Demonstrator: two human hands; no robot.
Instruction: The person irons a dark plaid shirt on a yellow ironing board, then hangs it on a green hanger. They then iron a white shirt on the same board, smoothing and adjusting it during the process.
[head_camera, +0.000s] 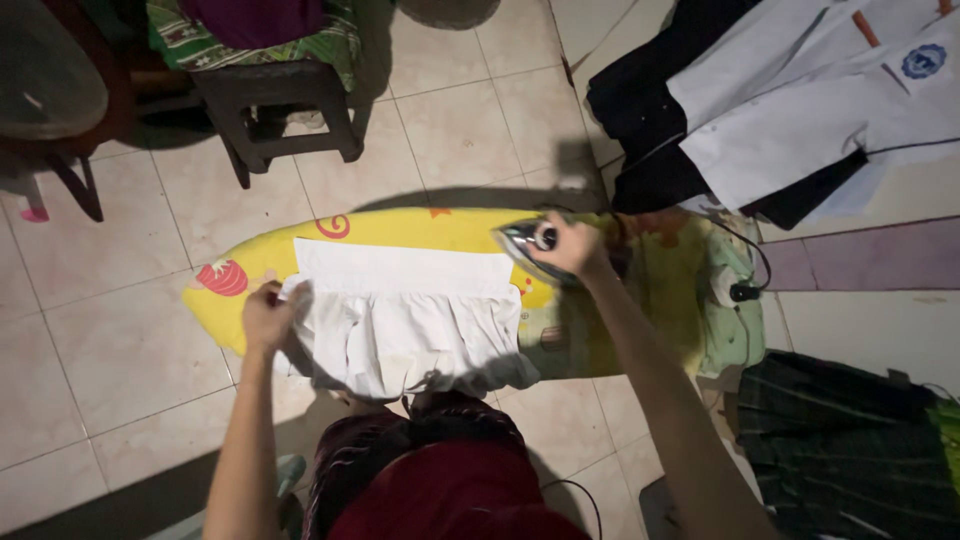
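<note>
**Ironing on a yellow board, frame centre**

Dark wooden stool (275, 105), upper left, on pale tile floor (100, 330). Left hand (268, 315), centre left, fingers closed on the edge of a white gathered cloth garment (405, 320) spread over the yellow cartoon-print ironing board (250, 260). Right hand (570, 245), just right of centre, fingers clamped round the handle of a silver electric iron (525, 240) at the garment's upper right corner. White shirts over dark clothing (790, 110), upper right.
</note>
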